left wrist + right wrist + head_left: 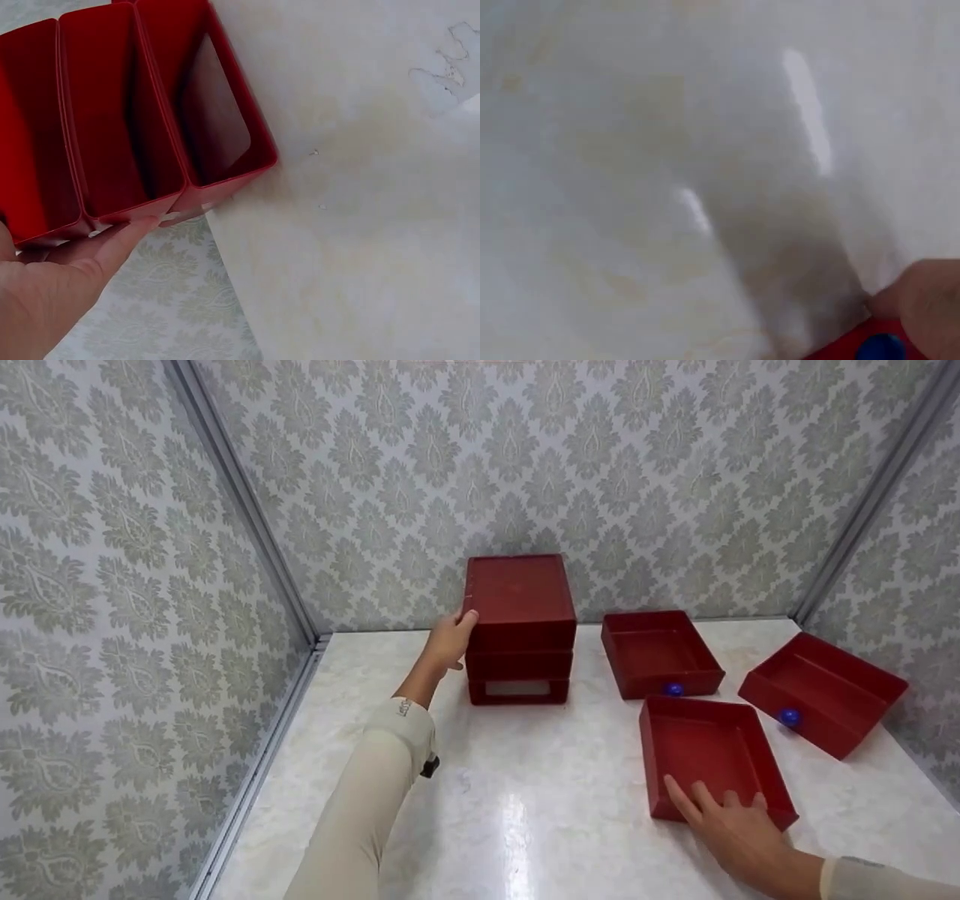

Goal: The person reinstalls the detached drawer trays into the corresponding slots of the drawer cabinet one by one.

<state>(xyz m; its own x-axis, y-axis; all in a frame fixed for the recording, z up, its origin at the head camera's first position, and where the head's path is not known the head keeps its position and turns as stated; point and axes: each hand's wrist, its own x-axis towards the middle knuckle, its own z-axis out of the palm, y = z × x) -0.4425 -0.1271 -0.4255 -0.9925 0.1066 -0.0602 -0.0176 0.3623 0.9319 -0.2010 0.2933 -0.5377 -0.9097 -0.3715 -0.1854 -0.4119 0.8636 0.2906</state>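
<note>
A dark red stacked drawer cabinet (519, 594) with three hollow tiers stands at the back wall. My left hand (450, 641) rests against its left side, with the thumb at the upper front corner. In the left wrist view, straight fingers (112, 251) lie along the side, below the open fronts of the tiers. My right hand (739, 836) holds the front wall of the nearest red drawer (705, 735), fingers over the rim. The right wrist view shows the thumb (930, 304) at that wall, beside a blue knob (881, 347).
Two more red drawers lie on the white marbled table (480, 810): one at the back (652, 649) with a blue knob (673, 689), another turned askew at the right (829, 690). Patterned walls (510, 472) enclose the table at the back and sides.
</note>
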